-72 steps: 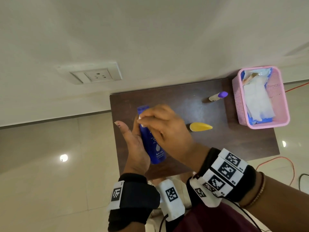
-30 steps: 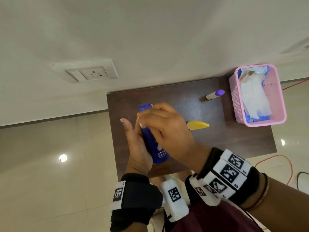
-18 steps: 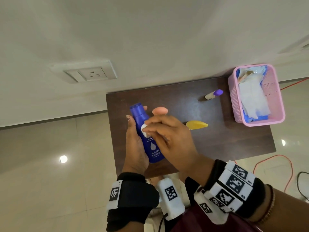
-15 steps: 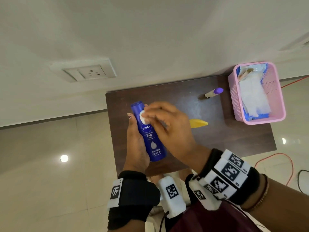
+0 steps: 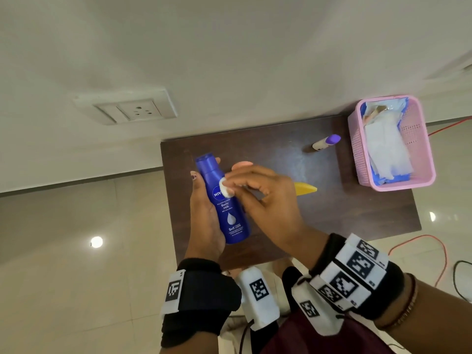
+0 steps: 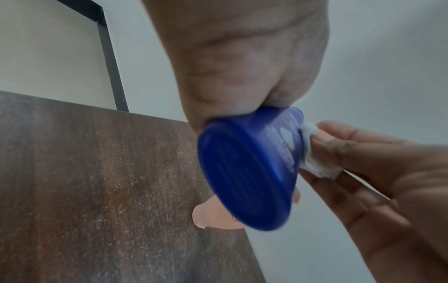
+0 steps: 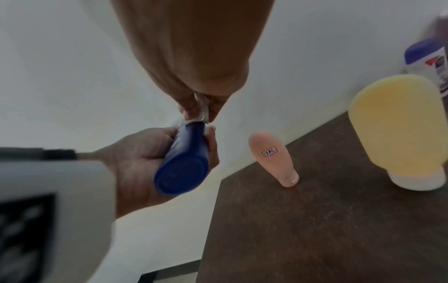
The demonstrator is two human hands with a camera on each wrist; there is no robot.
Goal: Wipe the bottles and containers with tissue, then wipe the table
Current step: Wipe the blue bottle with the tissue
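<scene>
My left hand [image 5: 204, 215] grips a blue lotion bottle [image 5: 224, 200] above the left part of the dark wooden table [image 5: 357, 215]. My right hand [image 5: 265, 198] pinches a small white tissue wad [image 5: 226, 187] and presses it on the bottle's label. The left wrist view shows the bottle's base [image 6: 244, 176] and the tissue [image 6: 312, 153] against its side. On the table stand a pink tube [image 7: 274, 157], a yellow tube [image 7: 402, 130] and a white bottle with a purple cap [image 5: 327, 143].
A pink basket [image 5: 421, 139] with white tissues and blue packaging sits at the table's back right corner. The table stands against a white wall with a socket plate [image 5: 132, 111]. Red and black cables [image 5: 444, 264] lie on the tiled floor at right.
The left hand has turned the bottle so its label faces up. The right hand slid the tissue up and down the bottle and now presses it on the upper label.
</scene>
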